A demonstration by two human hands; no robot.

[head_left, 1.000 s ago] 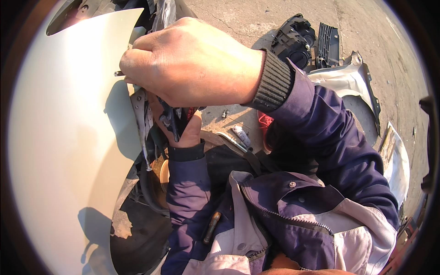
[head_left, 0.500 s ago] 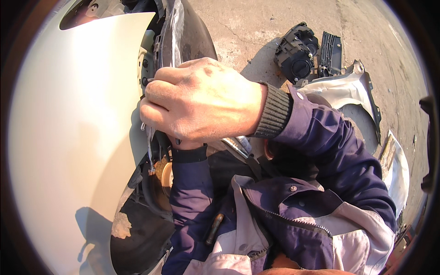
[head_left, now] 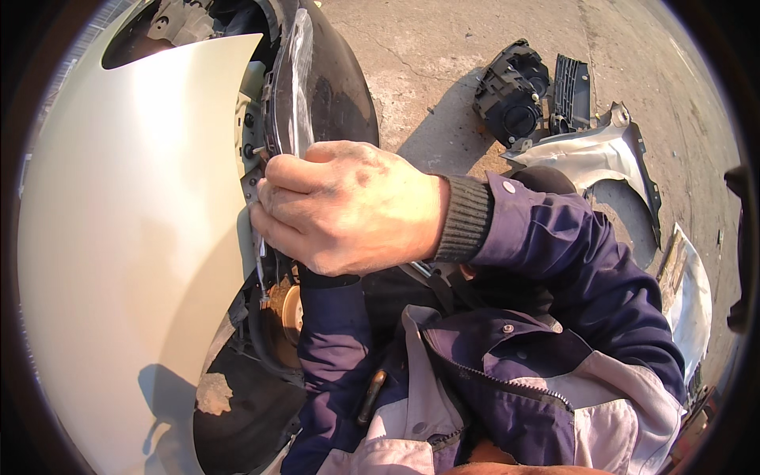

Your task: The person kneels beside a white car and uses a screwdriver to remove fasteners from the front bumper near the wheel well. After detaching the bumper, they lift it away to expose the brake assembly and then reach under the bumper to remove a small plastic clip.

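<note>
Two changes over the last second — our right hand (head_left: 344,207) has come down along the right edge of the pale panel (head_left: 127,214), and our left hand is now hidden behind it, only the sleeve (head_left: 336,324) showing. Right of the panel's upper edge, the dark curved part (head_left: 344,99) is better exposed. Right fingers curled in; what, if anything, either hand grips, we cannot tell. We judge the working spot has shifted lower along the panel — contact unseen.
</note>
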